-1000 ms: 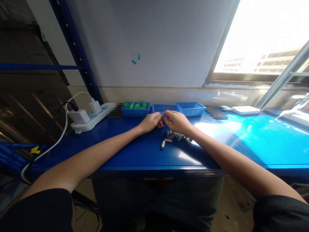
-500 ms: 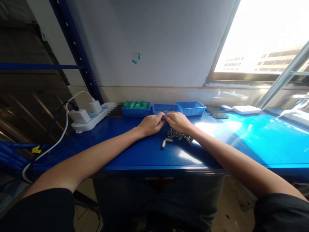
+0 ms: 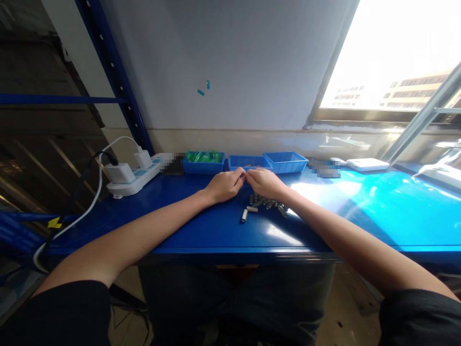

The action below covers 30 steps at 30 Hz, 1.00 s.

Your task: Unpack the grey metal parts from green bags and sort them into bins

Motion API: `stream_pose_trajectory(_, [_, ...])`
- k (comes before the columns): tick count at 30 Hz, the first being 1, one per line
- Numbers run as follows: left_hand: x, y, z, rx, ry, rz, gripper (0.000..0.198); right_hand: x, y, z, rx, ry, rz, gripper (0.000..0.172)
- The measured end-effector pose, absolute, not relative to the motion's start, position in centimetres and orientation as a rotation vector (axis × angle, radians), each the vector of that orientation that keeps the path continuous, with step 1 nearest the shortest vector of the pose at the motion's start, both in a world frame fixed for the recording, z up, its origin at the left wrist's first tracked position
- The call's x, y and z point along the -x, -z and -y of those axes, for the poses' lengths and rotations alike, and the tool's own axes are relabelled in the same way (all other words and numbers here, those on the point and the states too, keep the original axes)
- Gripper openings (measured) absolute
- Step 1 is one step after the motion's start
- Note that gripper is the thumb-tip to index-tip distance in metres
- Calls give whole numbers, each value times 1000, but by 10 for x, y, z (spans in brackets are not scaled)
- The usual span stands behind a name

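Observation:
My left hand [image 3: 225, 186] and my right hand [image 3: 264, 183] meet fingertip to fingertip above the blue table, both closed in a pinch. Whatever lies between their fingers is hidden or too small to make out. Below and beside my right hand is a loose pile of short metal hex standoffs [image 3: 270, 203], partly covered by that hand. Nearer the table's front, one standoff [image 3: 244, 216] stands apart from the pile, close to another lying crosswise. Just behind my hands sits a shallow blue bin [image 3: 248, 160] with a few small pieces inside.
A blue bin with green contents [image 3: 203, 166] stands at back left, another blue bin [image 3: 288, 163] at back right. A white power strip [image 3: 140, 175] with plugged-in chargers and cables lies left. A white flat device [image 3: 367, 165] is at the right, near the window. The table's front edge [image 3: 234, 250] runs before me.
My fingers have shifted slightly where they meet, the right hand's fingers curling a little differently. The standoffs and bins have stayed in place.

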<state>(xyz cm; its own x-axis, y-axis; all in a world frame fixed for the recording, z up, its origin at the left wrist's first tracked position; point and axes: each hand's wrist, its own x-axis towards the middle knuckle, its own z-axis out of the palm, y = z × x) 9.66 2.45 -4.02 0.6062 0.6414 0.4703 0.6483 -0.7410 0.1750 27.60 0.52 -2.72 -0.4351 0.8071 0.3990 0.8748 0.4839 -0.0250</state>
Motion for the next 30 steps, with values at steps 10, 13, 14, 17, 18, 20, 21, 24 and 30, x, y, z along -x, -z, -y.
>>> stream_pose_trajectory(10, [-94,38,-29,2911,920,1173,33,-275,25,1,1271,140,2344,18])
stream_pose_trajectory(13, [-94,38,-29,2979,930,1163,37,-277,21,1,1234,157,2378,22])
stream_pose_trajectory(14, [-94,38,-29,3008,930,1160,38,-279,18,0,1244,164,2369,26])
stream_pose_trajectory(17, [-95,39,-27,3082,908,1101,35,-298,7,-8,1389,201,2180,38])
stream_pose_trajectory(18, [-95,38,-26,3107,874,1037,33,-308,4,-12,1461,206,2082,39])
stream_pose_trajectory(20, [-97,37,-22,3163,762,832,31,-332,0,-22,1582,203,1898,40])
stream_pose_trajectory(21, [-98,36,-20,3187,704,720,30,-345,0,-26,1637,213,1816,39])
stream_pose_trajectory(24, [-100,34,-16,3223,622,545,24,-378,4,-39,1801,239,1640,33])
stream_pose_trajectory(30, [-99,36,-21,3200,661,650,16,-398,19,-49,1928,198,1538,30])
